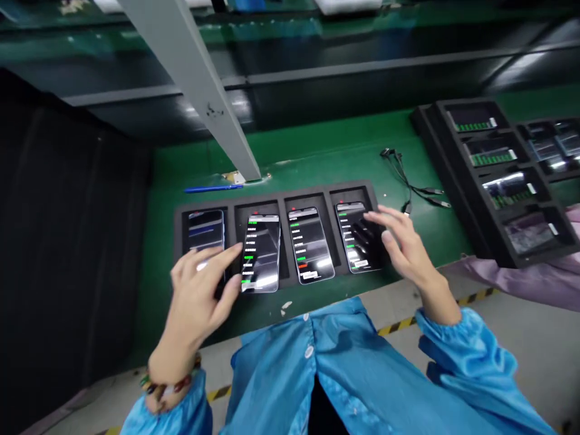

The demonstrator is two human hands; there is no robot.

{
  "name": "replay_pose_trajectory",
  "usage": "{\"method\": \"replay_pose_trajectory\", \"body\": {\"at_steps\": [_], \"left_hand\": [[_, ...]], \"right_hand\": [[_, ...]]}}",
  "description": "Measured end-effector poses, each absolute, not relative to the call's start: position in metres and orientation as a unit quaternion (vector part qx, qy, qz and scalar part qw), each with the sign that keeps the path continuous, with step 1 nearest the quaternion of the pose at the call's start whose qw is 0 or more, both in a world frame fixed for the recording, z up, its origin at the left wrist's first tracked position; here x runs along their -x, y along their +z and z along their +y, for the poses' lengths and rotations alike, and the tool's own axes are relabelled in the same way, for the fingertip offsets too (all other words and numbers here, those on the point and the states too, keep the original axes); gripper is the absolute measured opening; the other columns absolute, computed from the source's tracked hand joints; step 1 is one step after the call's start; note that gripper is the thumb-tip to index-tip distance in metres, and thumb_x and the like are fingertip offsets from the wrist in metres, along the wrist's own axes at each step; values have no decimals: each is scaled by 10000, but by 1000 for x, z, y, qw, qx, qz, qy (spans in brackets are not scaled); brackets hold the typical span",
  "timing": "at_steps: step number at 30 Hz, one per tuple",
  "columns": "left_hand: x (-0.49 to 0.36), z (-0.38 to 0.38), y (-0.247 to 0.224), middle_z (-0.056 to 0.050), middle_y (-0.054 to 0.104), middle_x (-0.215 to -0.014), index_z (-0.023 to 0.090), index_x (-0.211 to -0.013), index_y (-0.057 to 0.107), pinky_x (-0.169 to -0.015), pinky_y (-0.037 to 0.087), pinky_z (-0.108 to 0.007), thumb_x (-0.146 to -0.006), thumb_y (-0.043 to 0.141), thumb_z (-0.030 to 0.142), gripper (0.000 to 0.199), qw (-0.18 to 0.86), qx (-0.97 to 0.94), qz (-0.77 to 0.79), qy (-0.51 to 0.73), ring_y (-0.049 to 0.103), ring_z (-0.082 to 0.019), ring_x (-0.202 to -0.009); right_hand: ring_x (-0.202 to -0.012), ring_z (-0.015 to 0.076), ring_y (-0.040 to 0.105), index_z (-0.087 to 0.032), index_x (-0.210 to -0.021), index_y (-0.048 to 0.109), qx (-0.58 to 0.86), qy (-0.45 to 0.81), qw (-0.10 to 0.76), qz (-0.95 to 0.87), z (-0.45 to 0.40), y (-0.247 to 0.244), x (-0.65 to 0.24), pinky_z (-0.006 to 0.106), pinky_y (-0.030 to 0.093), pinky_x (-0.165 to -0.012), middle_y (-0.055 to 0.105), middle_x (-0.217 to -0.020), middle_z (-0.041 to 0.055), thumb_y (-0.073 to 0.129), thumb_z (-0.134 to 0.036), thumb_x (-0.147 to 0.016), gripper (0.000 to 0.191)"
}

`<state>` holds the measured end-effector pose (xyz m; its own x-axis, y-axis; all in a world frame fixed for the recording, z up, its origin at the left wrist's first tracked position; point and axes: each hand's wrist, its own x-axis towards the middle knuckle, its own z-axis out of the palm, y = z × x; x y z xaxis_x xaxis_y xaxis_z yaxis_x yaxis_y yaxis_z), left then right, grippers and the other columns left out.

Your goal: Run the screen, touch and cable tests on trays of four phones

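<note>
A black foam tray (281, 202) lies on the green bench with several smartphones in its compartments. My left hand (199, 290) is over the leftmost phone (206, 228), whose screen is mostly dark. Its index finger and thumb reach the left edge of the second phone (263, 251), spread apart and not closed round it; whether they touch it I cannot tell. The third phone (311, 241) shows a list with green and red lines. Above the rightmost phone (356, 238), my right hand (405, 244) has its fingers spread, fingertips at the screen's right side. Neither hand grips anything.
A blue pen (214, 189) lies behind the tray, near the foot of a slanted grey post (226, 127). Black cables (408, 184) lie on the right. Beyond them stand stacked black trays (483, 157) with phones, beside a pinkish garment (507, 278).
</note>
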<state>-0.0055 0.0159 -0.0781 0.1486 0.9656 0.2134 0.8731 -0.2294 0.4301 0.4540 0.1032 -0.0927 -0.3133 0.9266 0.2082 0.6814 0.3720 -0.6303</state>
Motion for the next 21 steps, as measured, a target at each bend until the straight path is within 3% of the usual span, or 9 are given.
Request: {"method": "replay_pose_trajectory", "body": {"at_steps": [3,6,10,12,13,15,17,19,21], "left_hand": [[-10,28,-77,-94,837,-1190,289,-1333,796,-1331,270,-571,-965,680,391,400,152,-793,558,192,707,-338,-1283],[-14,35,-72,-55,853,-1024,307,-1063,855,-1269,351,-547,-966,651,380,238,198,-802,519,220,767,-291,-1070],[-19,43,-68,-89,843,-1222,290,-1257,824,-1307,307,-586,-999,602,426,366,199,-780,558,200,721,-326,-1248],[-19,42,-67,-94,813,-1337,286,-1402,760,-1350,240,-598,-1014,609,422,438,191,-783,562,185,669,-329,-1365],[-17,40,-66,-89,808,-1347,291,-1418,748,-1360,223,-591,-1023,610,411,435,188,-786,558,190,667,-320,-1372],[-6,31,-64,-81,808,-1324,286,-1369,765,-1356,247,-558,-1054,585,395,379,173,-766,578,224,689,-297,-1328],[12,19,-63,-100,784,-1363,248,-1350,768,-1317,327,-528,-1088,536,414,387,133,-694,659,257,678,-299,-1333],[34,8,-65,-136,754,-1408,207,-1394,746,-1221,437,-503,-1106,487,467,467,99,-587,767,240,658,-329,-1346],[55,4,-71,-136,775,-1341,208,-1459,711,-1049,528,-444,-1098,490,530,532,123,-498,838,185,699,-331,-1231]], "right_hand": [[-1468,305,625,-305,-1494,686,482,253,233,-806,70,-87,-455,627,346,-1320,817,-1349,79,451,-397,-1163,416],[-1281,300,731,-301,-1425,734,447,276,269,-807,67,-80,-437,614,415,-1262,867,-1091,63,417,-417,-1173,421],[-1607,314,494,-293,-1566,641,396,314,204,-838,86,-74,-382,638,299,-1352,718,-1554,73,427,-449,-1176,471],[-1636,312,454,-279,-1574,632,372,333,173,-849,93,-69,-364,661,227,-1379,701,-1579,69,457,-424,-1175,459],[-1579,303,525,-275,-1548,656,358,349,166,-850,93,-67,-362,658,231,-1379,755,-1498,71,464,-415,-1176,442],[-1340,273,706,-278,-1456,728,324,404,176,-837,90,-62,-374,621,326,-1344,857,-1200,59,446,-441,-1182,426],[-1134,263,773,-292,-1328,793,343,441,240,-794,85,-62,-401,563,476,-1237,848,-975,50,388,-508,-1186,481],[-1132,283,771,-292,-1253,805,480,385,328,-716,82,-68,-431,517,558,-1120,839,-1052,80,379,-572,-1173,516],[-1134,295,765,-276,-1290,770,643,289,346,-619,84,-79,-455,469,596,-1011,807,-1239,113,424,-634,-1145,519]]}}
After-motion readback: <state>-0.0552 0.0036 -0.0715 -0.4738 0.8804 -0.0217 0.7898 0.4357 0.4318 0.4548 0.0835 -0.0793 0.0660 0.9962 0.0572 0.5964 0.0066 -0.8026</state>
